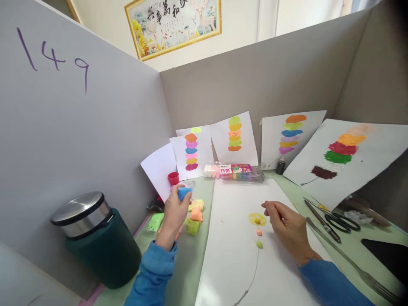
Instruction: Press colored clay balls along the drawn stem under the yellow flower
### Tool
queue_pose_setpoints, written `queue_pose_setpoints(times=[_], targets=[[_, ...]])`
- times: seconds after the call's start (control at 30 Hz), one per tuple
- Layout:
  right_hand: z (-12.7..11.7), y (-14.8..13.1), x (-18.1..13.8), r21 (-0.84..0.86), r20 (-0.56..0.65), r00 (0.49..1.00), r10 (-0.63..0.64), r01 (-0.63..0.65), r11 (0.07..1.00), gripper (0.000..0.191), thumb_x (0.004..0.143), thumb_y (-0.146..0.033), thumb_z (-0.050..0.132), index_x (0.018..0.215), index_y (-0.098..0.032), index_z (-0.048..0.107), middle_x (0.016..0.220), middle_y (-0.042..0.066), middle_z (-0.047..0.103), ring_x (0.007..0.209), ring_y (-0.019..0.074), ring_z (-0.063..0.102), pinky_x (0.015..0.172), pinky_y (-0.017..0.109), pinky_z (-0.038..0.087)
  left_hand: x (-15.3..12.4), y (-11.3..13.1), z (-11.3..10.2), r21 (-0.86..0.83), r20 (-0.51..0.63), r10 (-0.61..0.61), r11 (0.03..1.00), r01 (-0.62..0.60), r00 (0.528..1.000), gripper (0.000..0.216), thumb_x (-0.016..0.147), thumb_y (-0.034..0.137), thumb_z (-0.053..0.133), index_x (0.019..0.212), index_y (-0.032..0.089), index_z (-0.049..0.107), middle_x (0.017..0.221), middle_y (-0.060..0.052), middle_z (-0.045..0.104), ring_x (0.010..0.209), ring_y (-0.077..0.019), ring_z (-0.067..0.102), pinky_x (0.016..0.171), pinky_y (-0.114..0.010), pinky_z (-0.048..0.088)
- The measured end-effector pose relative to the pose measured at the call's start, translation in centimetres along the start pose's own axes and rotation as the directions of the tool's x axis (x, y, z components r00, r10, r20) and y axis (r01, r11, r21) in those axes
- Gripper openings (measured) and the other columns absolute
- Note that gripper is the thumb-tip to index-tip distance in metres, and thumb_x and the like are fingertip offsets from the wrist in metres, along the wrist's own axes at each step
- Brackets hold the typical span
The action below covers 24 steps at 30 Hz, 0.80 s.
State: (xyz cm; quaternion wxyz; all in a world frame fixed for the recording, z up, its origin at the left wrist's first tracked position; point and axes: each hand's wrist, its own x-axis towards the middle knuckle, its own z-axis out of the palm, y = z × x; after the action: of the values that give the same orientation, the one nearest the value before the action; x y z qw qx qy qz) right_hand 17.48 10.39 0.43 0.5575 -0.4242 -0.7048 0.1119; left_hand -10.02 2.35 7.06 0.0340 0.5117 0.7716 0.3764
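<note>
My left hand (pixel 176 210) is closed around a blue lump of modelling clay (pixel 184 193), raised over a group of clay pieces: a bright green packet (pixel 156 222), an orange lump (pixel 196 213) and a yellow-green lump (pixel 193 227). Over the right side of a white sheet (pixel 229 263), my right hand (pixel 285 227) is curled with thumb and forefinger together; anything between them is hidden. Just left of it, a flat yellow patch (pixel 253 219) carries a small mustard ball (pixel 257 221). Below, a peach ball (pixel 259 232) and a green ball (pixel 259 245) lie along a drawn line.
A dark green flask (pixel 105 250) stands at the left. A red cup (pixel 173 178) and a plastic clay package (pixel 236 171) are at the back. Colourful sheets (pixel 234 138) lean on grey partitions. Scissors (pixel 342 222), a pen-shaped tool (pixel 328 227) and a fork (pixel 366 278) lie at the right.
</note>
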Motion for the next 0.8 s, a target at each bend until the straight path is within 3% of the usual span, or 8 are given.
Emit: queue_pose_setpoints(times=[0.03,0.1,0.17,0.27,0.47,0.6,0.7,0.8], targets=[[0.0,-0.3,0.0,0.033,0.015,1.000,0.000,0.000,0.999,0.028,0.089,-0.036,0.047,0.077,-0.019,0.064,0.067,0.001,0.063,0.056,0.0133,0.057,0.057,0.025,0.045,-0.4,0.6,0.0,-0.334,0.091,0.019,0.942,0.013,0.996,0.029,0.092,0.039,0.040,0.111,0.019,0.048,0.086,-0.005,0.062,0.078,-0.0176,0.063,0.065,-0.027,0.048],[0.1,-1.1,-0.2,0.106,0.075,0.997,-0.034,0.026,0.994,0.026,0.090,-0.034,0.045,0.080,-0.019,0.064,0.069,0.001,0.062,0.057,0.0133,0.057,0.057,0.025,0.046,-1.4,1.5,0.7,-0.777,0.319,0.127,0.603,0.182,0.939,0.029,0.088,0.045,0.047,0.096,0.018,0.052,0.077,-0.002,0.059,0.067,-0.0148,0.060,0.056,-0.025,0.046],[0.1,-2.0,-0.4,0.183,0.167,0.981,-0.101,0.070,0.981,0.023,0.091,-0.031,0.045,0.084,-0.019,0.063,0.073,0.003,0.062,0.062,0.0143,0.058,0.060,0.026,0.047,-2.3,2.1,1.9,-0.881,0.431,0.212,0.310,0.358,0.877,0.026,0.085,0.042,0.055,0.088,0.016,0.055,0.071,0.000,0.056,0.060,-0.0112,0.056,0.051,-0.022,0.043],[0.3,-3.3,-0.7,0.280,0.292,0.947,-0.136,0.051,0.959,0.020,0.091,-0.030,0.046,0.090,-0.019,0.063,0.079,0.004,0.062,0.066,0.0149,0.057,0.062,0.027,0.046,-3.6,2.5,4.0,-0.860,0.510,0.255,0.144,0.489,0.821,0.024,0.084,0.037,0.059,0.093,0.015,0.058,0.073,0.000,0.057,0.057,-0.0087,0.053,0.049,-0.020,0.040],[0.8,-4.7,-1.1,0.416,0.457,0.889,-0.002,-0.212,0.884,0.025,0.091,-0.034,0.047,0.077,-0.018,0.061,0.072,0.000,0.058,0.055,0.0102,0.053,0.055,0.024,0.043,-4.9,2.9,6.1,-0.798,0.600,0.265,0.123,0.591,0.755,0.026,0.084,0.038,0.060,0.098,0.016,0.059,0.076,-0.001,0.057,0.057,-0.0092,0.053,0.048,-0.020,0.037],[1.1,-4.6,-1.2,0.433,0.502,0.858,0.110,-0.359,0.827,0.019,0.086,-0.034,0.055,0.077,-0.018,0.060,0.065,-0.002,0.055,0.055,0.0100,0.052,0.055,0.023,0.042,-5.1,2.9,6.0,-0.807,0.590,0.261,0.167,0.567,0.764,0.024,0.085,0.036,0.059,0.103,0.019,0.056,0.077,-0.001,0.057,0.063,-0.0104,0.053,0.054,-0.022,0.040],[1.2,-4.5,-1.2,0.435,0.501,0.853,0.148,-0.396,0.808,0.017,0.084,-0.033,0.057,0.077,-0.018,0.058,0.064,-0.003,0.055,0.054,0.0097,0.052,0.054,0.022,0.042,-5.1,2.8,6.0,-0.815,0.574,0.245,0.262,0.517,0.781,0.027,0.085,0.038,0.057,0.105,0.020,0.056,0.088,-0.003,0.057,0.073,-0.0129,0.055,0.062,-0.025,0.043],[1.1,-4.7,-1.3,0.442,0.509,0.844,0.166,-0.423,0.791,0.017,0.086,-0.032,0.055,0.077,-0.018,0.056,0.067,-0.002,0.056,0.053,0.0085,0.050,0.053,0.022,0.041,-5.1,2.7,6.1,-0.799,0.503,0.171,0.466,0.380,0.847,0.041,0.081,0.041,0.060,0.117,0.022,0.051,0.100,-0.005,0.058,0.087,-0.0177,0.056,0.070,-0.029,0.045]])
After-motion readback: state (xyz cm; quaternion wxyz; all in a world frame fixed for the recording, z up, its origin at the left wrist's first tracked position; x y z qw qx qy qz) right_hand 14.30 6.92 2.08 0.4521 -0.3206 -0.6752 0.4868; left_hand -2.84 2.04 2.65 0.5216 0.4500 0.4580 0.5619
